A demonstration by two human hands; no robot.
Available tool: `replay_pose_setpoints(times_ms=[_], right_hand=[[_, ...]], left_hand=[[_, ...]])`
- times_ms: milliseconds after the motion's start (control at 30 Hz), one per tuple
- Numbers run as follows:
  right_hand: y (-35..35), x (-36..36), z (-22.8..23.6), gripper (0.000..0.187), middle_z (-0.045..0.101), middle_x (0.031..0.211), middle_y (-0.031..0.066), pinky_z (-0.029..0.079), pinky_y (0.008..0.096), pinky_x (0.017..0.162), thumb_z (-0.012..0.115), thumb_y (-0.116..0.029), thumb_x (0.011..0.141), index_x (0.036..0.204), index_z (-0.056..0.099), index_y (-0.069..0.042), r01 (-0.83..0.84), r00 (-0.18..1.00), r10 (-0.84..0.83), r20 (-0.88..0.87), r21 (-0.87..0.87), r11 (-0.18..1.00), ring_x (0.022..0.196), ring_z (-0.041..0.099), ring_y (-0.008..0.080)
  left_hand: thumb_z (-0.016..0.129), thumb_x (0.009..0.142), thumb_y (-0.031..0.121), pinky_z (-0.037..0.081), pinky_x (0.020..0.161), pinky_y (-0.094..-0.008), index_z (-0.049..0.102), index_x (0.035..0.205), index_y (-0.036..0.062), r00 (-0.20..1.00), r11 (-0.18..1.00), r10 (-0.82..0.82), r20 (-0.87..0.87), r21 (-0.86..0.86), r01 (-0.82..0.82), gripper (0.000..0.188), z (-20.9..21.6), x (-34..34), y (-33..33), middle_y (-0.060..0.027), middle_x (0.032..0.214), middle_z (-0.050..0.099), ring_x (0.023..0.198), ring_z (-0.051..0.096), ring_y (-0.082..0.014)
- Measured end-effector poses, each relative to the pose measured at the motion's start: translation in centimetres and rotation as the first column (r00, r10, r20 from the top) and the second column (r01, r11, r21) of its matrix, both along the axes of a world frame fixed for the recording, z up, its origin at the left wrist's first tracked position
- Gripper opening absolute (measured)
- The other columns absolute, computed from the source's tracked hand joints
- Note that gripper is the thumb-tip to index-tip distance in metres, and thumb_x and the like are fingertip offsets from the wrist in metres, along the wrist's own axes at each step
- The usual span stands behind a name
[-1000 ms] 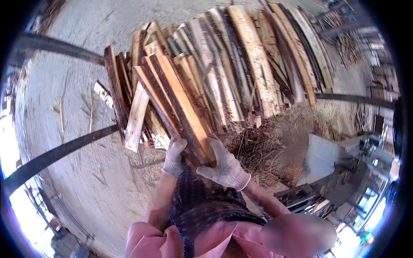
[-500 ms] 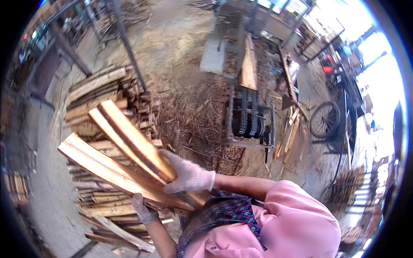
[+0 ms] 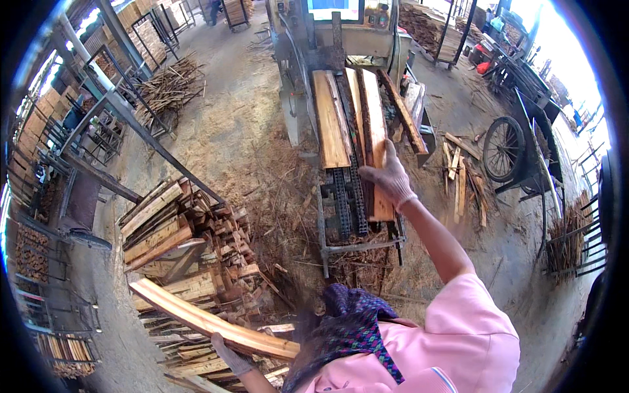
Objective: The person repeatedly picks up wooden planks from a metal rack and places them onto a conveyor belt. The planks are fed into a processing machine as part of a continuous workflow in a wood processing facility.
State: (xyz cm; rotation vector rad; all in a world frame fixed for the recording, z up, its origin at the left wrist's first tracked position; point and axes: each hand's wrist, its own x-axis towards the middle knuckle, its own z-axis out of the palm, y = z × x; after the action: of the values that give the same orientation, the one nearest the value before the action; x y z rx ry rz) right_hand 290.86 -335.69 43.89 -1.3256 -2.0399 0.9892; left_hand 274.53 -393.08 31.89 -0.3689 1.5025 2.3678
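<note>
While holding one long board (image 3: pixel 194 316) with the left hand (image 3: pixel 230 357), just above the wood stack (image 3: pixel 157 245), has the right hand (image 3: pixel 391 183) on a bark-edged board (image 3: pixel 375 124) lying on the chain conveyor (image 3: pixel 367 247). Bends the left fingers against the near edge of the long board; spreads the right thumb and forefinger across the bark-edged board. Cannot tell about the remaining right fingers. Shows on the long board pale cream margins, a warm orange-brown band down the length and a cleanly sawn face; on the bark-edged board, a light face and rough dark bark.

Counts three boards on the conveyor: a wide board (image 3: pixel 332 121) at left, honey-coloured with bark along one side, a narrow board (image 3: pixel 354 95) in the middle, and the bark-edged board at right. Counts also one slanting strip (image 3: pixel 401 111) just beside these, two dark chains (image 3: pixel 342 203) and one spoked wheel (image 3: pixel 503 150) farther right. Cannot count the stack, too many and overlapping.
</note>
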Motion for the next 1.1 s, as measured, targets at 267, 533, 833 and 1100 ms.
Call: replay_pose_setpoints(times_ms=[267,533,833,1100], right_hand=[[15.0,-14.5,-5.6,0.122,0.057,0.140,0.0336,0.050,0.0453,0.110,0.089,-0.045,0.072,0.162,0.022,0.002,-0.015,0.988,0.012,0.156,0.020,1.000,0.132,0.058,0.0465],[18.7,-18.8,-8.2,0.102,0.048,0.154,0.0314,0.046,0.0452,0.114,0.067,-0.054,0.093,0.163,0.020,0.003,-0.262,0.832,0.255,0.493,-0.057,0.963,0.142,0.051,0.0427],[-4.2,-11.4,-0.9,0.080,0.053,0.155,0.0224,0.048,0.0495,0.113,0.070,-0.047,0.099,0.157,0.042,0.001,-0.675,0.711,0.685,-0.159,0.115,0.728,0.139,0.056,0.0373],[-23.6,-16.6,-5.2,0.038,0.069,0.120,0.0199,0.056,0.0395,0.096,0.069,-0.012,0.096,0.132,0.062,0.000,-0.904,0.404,0.758,-0.512,-0.098,0.416,0.108,0.069,0.0277]], left_hand=[[0.065,0.095,0.060,0.047,0.108,-0.0449,0.041,0.158,0.0107,0.987,0.953,0.149,0.064,-0.275,-0.126,0.084,6.0,5.9,-1.3,-0.0134,0.145,0.053,0.128,0.054,-0.0307],[0.067,0.096,0.054,0.049,0.105,-0.0440,0.048,0.149,0.0064,0.961,0.877,0.274,0.030,-0.418,-0.237,0.074,6.8,6.3,-0.1,-0.0134,0.136,0.057,0.123,0.058,-0.0299],[0.072,0.093,0.027,0.058,0.088,-0.0344,0.059,0.128,-0.0046,0.996,0.992,-0.092,-0.015,-0.085,0.091,0.048,6.5,-0.4,6.1,-0.0110,0.110,0.067,0.100,0.067,-0.0216],[0.088,0.085,0.023,0.049,0.112,-0.0376,0.036,0.152,-0.0101,0.735,0.687,-0.604,-0.308,-0.669,0.284,0.091,10.0,-4.7,15.4,-0.0201,0.142,0.057,0.129,0.059,-0.0271]])
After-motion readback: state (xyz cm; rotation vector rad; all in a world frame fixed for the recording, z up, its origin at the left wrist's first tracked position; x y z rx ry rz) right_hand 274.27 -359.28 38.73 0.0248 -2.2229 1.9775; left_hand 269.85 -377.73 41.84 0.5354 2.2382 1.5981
